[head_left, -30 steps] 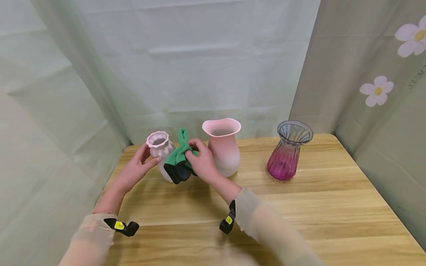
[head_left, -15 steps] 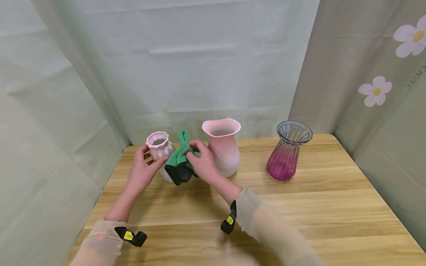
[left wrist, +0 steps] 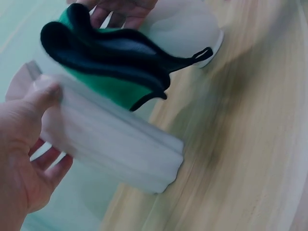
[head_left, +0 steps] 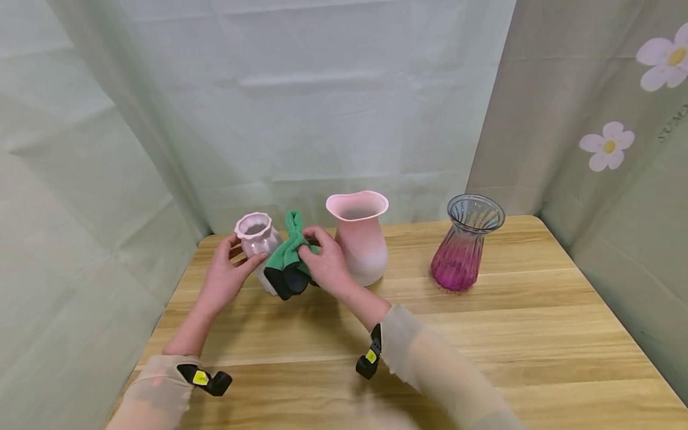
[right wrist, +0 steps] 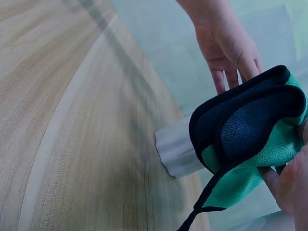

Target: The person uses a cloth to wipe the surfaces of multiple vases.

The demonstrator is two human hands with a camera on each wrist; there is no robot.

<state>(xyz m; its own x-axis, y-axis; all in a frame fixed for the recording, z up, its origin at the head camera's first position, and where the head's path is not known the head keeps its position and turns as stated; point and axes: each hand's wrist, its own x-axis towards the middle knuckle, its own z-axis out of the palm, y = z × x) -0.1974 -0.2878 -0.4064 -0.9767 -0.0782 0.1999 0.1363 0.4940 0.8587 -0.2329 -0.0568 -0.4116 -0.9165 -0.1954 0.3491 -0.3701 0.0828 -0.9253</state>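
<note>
On the table's left stands a small pale pink vase (head_left: 261, 246) with a scalloped rim. My left hand (head_left: 226, 276) holds its upper part, thumb in front and fingers behind, as the left wrist view shows on the ribbed vase (left wrist: 115, 139). Beside it, my right hand (head_left: 329, 263) pinches a bunched green cloth (head_left: 287, 255) with dark edging and a dark underside. The folded cloth (right wrist: 255, 130) covers part of the small vase in the right wrist view; whether the two touch, I cannot tell.
Just behind my right hand stands a taller pink-and-white vase (head_left: 362, 254) with a wavy rim. Farther right is a ribbed glass vase (head_left: 461, 257), bluish above and magenta below. The wooden table (head_left: 516, 346) meets fabric curtains (head_left: 333, 119) at the back and sides.
My left hand has shifted a little to the right, its thumb now farther across the small vase's front. The right hand and the green cloth have barely moved; the vases stand where they were.
</note>
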